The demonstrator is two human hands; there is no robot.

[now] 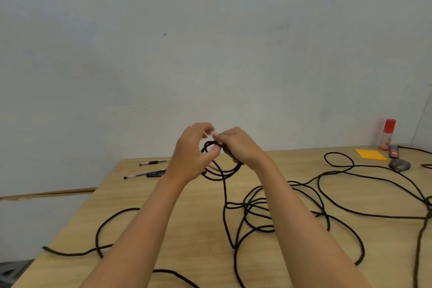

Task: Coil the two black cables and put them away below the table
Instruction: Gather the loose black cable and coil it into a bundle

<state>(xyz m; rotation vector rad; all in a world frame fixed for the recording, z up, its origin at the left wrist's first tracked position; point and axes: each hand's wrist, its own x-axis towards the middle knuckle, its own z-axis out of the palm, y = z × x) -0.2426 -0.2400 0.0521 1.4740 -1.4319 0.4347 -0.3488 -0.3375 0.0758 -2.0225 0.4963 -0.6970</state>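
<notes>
Both my hands are raised above the wooden table (pixel 187 229). My right hand (pixel 236 145) grips a small coil of black cable (pixel 222 172) with several loops hanging below it. My left hand (pixel 194 149) pinches a strand of the same coil at its top, fingers curled. From the coil the cable drops to the table and runs into a loose tangle (pixel 259 213) in the middle. More black cable (pixel 364 180) sprawls in wide loops to the right, and a strand (pixel 98 241) trails to the left edge. Which strand belongs to which cable I cannot tell.
Two pens (pixel 152 163) (pixel 145 174) lie at the table's far left. At the far right stand a red-capped glue stick (pixel 387 134), an orange paper (pixel 370 155), a small dark item (pixel 393 151) and a dark rounded object (pixel 400 165). A white wall rises behind.
</notes>
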